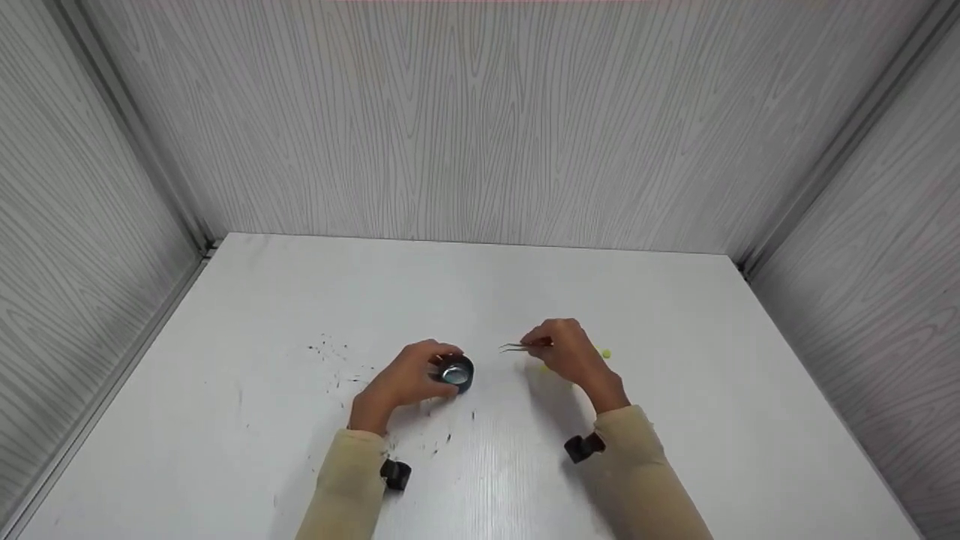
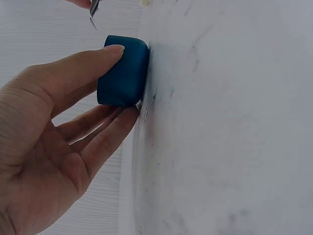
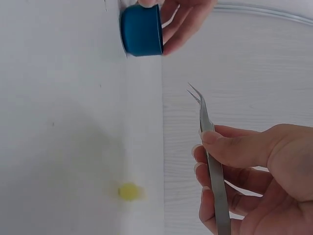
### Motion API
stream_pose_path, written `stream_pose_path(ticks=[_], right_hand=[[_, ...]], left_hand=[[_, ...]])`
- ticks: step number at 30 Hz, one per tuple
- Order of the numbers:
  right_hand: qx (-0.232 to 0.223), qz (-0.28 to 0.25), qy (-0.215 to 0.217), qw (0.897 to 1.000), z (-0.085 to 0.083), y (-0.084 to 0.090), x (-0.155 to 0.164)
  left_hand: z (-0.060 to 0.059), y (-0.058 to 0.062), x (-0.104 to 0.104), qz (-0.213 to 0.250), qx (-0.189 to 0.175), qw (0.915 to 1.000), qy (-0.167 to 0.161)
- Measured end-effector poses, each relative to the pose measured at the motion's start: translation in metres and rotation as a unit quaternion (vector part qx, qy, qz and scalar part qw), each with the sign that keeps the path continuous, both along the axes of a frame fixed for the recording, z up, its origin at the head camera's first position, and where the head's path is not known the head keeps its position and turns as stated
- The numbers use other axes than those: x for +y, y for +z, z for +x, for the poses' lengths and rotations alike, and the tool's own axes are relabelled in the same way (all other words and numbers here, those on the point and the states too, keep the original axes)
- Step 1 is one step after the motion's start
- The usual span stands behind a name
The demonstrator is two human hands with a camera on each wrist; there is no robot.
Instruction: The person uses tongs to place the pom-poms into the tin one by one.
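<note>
My left hand (image 1: 409,375) grips a small round blue cup (image 2: 128,76), thumb on one side and fingers on the other. The cup stands upright on the white table, its shiny inside showing from above. To the right of it, my right hand (image 1: 566,351) pinches metal tweezers (image 3: 215,171) between thumb and fingers above the table. Their bent, pointed tips are slightly apart with nothing between them, and they point left toward the cup. Small yellow round pieces lie near and below the right hand, one yellow piece (image 1: 607,353) just beyond it; the hand partly hides others.
Dark specks (image 1: 334,352) and smudges are scattered over the white table (image 1: 750,420), mostly left of and in front of the cup. Grey wood-grain panels (image 1: 472,120) enclose the table at the back and both sides. A black wrist device (image 1: 396,475) shows at the left sleeve.
</note>
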State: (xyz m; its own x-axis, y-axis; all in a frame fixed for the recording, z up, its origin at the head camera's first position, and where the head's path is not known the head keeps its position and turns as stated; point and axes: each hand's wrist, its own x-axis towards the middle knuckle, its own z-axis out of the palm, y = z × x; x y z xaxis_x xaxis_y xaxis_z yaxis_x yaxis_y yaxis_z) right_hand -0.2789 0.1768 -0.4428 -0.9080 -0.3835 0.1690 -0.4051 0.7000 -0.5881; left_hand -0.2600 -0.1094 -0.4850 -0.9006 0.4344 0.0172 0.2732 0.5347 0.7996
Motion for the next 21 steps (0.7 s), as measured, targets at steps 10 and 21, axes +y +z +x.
stream_pose_path(ticks=[10,21], right_hand=[[0.026,0.002,-0.027,0.999,-0.002,-0.001,0.035],[0.02,0.009,-0.032,0.999,-0.003,-0.007,0.037]], left_hand=[[0.0,0.001,0.001,0.008,-0.003,1.0,-0.001],[0.001,0.0,0.002,-0.008,-0.006,0.9999,0.013]])
